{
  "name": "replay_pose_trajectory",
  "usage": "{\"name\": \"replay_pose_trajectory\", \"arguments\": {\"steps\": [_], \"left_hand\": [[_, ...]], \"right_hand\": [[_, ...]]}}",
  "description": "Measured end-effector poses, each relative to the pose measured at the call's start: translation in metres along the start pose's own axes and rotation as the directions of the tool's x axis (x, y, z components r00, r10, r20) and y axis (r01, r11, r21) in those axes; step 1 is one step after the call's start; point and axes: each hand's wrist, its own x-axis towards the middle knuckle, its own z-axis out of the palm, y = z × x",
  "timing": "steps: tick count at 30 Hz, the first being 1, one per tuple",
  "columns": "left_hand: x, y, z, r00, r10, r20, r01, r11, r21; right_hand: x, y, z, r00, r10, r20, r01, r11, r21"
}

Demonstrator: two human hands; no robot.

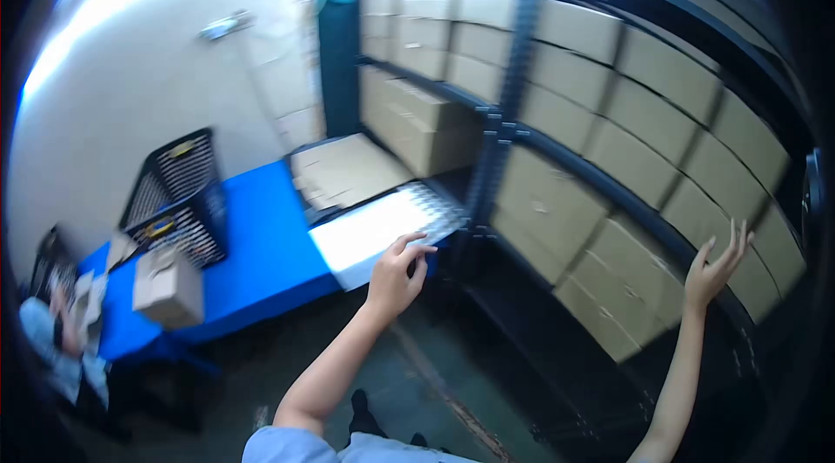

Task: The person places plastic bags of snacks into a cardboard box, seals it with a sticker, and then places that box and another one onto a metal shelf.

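My left hand (398,279) is raised in front of me with its fingers loosely bent and apart, and nothing shows in it. It overlaps the edge of a white sheet (361,233) that lies at the end of the blue table. Off to the right, my right hand (715,270) reaches up with spread fingers and is bare. Behind it in this view stand stacked cardboard boxes (696,211) on a dark metal rack (496,137). Flattened cardboard (348,169) lies beside the white sheet, further back.
A blue-covered table (261,211) runs along the white wall. On it stand a black plastic crate (178,193) and a closed cardboard box (170,289). At far left a person (61,350) in light blue handles cardboard. Larger boxes (591,254) fill the rack's lower level.
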Motion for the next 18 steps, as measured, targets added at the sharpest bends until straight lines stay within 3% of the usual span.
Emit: {"name": "replay_pose_trajectory", "arguments": {"steps": [5, 9, 12, 14, 18], "left_hand": [[-0.044, -0.094, -0.134, 0.93, -0.169, -0.327, 0.256, 0.935, 0.247], [-0.098, -0.162, -0.266, 0.815, -0.14, -0.562, 0.442, 0.778, 0.447], [-0.148, -0.22, -0.371, 0.677, -0.08, -0.732, 0.587, 0.658, 0.471], [-0.187, -0.263, -0.432, 0.511, -0.157, -0.845, 0.751, 0.56, 0.35], [-0.254, -0.332, -0.523, 0.449, -0.209, -0.869, 0.838, 0.435, 0.328]], "right_hand": [[-0.045, -0.196, 0.06, 0.992, -0.081, 0.096, 0.04, 0.927, 0.372], [-0.065, -0.373, 0.071, 0.966, -0.129, 0.226, -0.053, 0.753, 0.656], [-0.075, -0.503, 0.073, 0.935, -0.267, 0.233, -0.053, 0.544, 0.838], [-0.085, -0.591, 0.063, 0.883, -0.361, 0.301, -0.145, 0.4, 0.905], [-0.104, -0.755, 0.032, 0.808, -0.524, 0.269, -0.27, 0.076, 0.96]]}}
